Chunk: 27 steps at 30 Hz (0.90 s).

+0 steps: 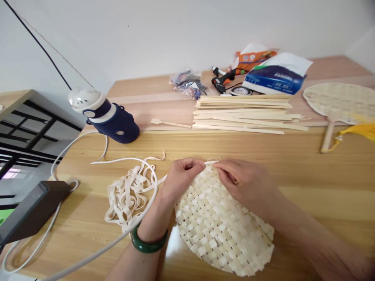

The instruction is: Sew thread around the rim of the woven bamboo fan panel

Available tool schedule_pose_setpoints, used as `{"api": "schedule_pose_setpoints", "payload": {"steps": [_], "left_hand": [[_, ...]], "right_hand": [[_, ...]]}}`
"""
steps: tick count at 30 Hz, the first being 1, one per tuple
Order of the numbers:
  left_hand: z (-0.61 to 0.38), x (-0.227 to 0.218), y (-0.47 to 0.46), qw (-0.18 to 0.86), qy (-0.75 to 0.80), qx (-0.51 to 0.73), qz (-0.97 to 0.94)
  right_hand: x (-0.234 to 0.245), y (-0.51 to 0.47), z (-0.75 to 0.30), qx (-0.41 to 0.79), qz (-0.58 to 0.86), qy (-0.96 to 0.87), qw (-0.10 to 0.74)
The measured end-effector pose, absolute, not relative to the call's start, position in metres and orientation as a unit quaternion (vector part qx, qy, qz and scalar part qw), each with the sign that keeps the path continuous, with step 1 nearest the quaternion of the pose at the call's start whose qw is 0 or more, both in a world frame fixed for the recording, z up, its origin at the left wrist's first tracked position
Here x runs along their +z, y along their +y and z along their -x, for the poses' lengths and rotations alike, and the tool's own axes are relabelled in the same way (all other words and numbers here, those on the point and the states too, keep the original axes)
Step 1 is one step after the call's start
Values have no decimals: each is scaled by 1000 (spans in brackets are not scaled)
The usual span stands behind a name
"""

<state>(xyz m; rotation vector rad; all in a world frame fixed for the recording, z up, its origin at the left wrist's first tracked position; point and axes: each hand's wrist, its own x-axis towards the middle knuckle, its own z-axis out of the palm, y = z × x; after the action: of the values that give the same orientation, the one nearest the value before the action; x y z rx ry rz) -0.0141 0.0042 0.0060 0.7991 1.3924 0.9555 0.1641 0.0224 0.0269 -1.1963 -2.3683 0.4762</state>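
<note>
A round panel woven from pale bamboo strips (218, 222) lies tilted over the wooden table, its top edge raised toward the back. My left hand (184, 175) pinches that edge left of its highest point. Close by on the right, my right hand (243, 179) is also closed in a pinch on the edge. White cloth tape (209, 162) shows along the rim between my fingertips, with thin loose fibres sticking up. More of this tape, in a loose heap (129, 195), lies left of my left wrist, and one strand runs toward my left hand.
Flat bamboo strips (243, 113) are stacked behind my hands. A finished woven fan (340, 103) with a yellow tassel lies right. Behind stand a glue gun (224, 80) and tissue pack (275, 78). A blue bottle (114, 121) and white cable (152, 183) are left.
</note>
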Motion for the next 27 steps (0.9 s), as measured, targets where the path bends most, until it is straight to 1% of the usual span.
{"api": "schedule_pose_setpoints", "payload": {"steps": [6,12,16,23,27], "left_hand": [[15,2,4,595,596,412,-349],[14,2,4,588,600,413,-351],[12,4,3,574,613,407,-360],[6,9,0,526,637,379,-418],[0,13,-3,494,643,362,-459]], "right_hand": [[28,21,-166,152,436,-856,232],[27,23,-166,174,441,-855,208],[27,23,-165,159,437,-863,198],[37,21,-166,122,433,-882,142],[44,18,-167,124,436,-883,119]]}}
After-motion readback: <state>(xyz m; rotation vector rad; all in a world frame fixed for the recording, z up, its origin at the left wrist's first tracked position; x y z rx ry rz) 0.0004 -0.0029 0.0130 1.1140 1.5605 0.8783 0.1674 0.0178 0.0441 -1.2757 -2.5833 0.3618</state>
